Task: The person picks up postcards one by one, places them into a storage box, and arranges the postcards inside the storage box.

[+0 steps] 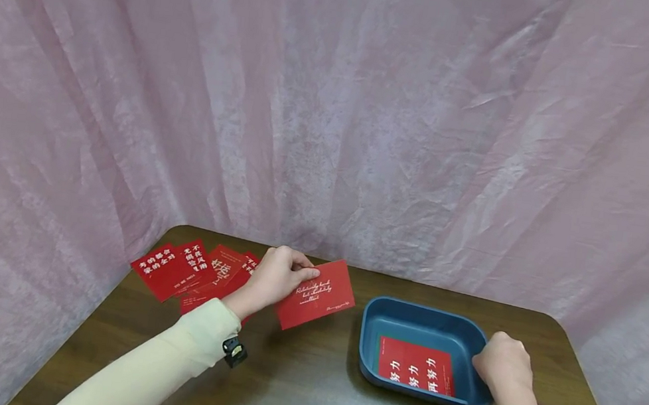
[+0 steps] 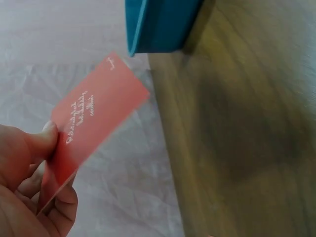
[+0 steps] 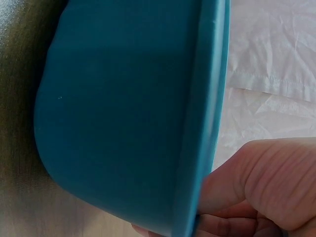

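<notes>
A red card with white cursive writing is pinched at its upper left edge by my left hand, above the table. In the left wrist view the thumb presses one face of the card, with fingers behind it. My right hand grips the right rim of a blue rectangular tray. The right wrist view has the thumb on one side of the rim and fingers partly hidden behind the wall. Inside the tray lies a red card with large white characters.
Several red cards overlap at the table's back left, partly hidden behind my left hand and forearm. The tray stands on the right side of the brown wooden table. A pink curtain hangs behind and around the table.
</notes>
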{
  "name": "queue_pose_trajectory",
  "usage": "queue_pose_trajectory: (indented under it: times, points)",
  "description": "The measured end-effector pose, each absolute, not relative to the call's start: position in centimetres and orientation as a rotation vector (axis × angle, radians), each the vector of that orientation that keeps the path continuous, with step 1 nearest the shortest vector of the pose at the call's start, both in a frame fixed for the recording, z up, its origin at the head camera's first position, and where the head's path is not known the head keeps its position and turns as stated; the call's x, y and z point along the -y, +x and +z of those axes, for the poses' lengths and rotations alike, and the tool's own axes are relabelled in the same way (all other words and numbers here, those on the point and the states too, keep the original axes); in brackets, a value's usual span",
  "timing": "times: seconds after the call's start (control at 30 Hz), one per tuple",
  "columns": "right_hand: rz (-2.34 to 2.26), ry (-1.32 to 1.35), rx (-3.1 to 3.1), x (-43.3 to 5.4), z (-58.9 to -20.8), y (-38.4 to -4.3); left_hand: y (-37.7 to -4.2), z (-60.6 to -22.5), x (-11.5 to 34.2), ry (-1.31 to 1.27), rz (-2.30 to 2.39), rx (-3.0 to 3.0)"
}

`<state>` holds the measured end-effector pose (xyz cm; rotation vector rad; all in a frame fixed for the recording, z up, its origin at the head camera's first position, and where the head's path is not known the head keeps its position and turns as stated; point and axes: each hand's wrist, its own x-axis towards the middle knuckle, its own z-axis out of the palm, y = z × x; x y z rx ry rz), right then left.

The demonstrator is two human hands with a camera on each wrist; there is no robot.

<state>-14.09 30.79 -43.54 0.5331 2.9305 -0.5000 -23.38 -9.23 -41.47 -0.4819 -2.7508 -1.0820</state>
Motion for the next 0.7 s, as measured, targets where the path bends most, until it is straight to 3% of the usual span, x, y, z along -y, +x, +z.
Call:
queue_pose_trajectory:
  times: [0.7]
  points:
    - [-0.519, 0.539, -2.951, -30.7, -43.5, -14.2, -22.8, -39.4, -1.1, -0.713, -1.073, 2.677]
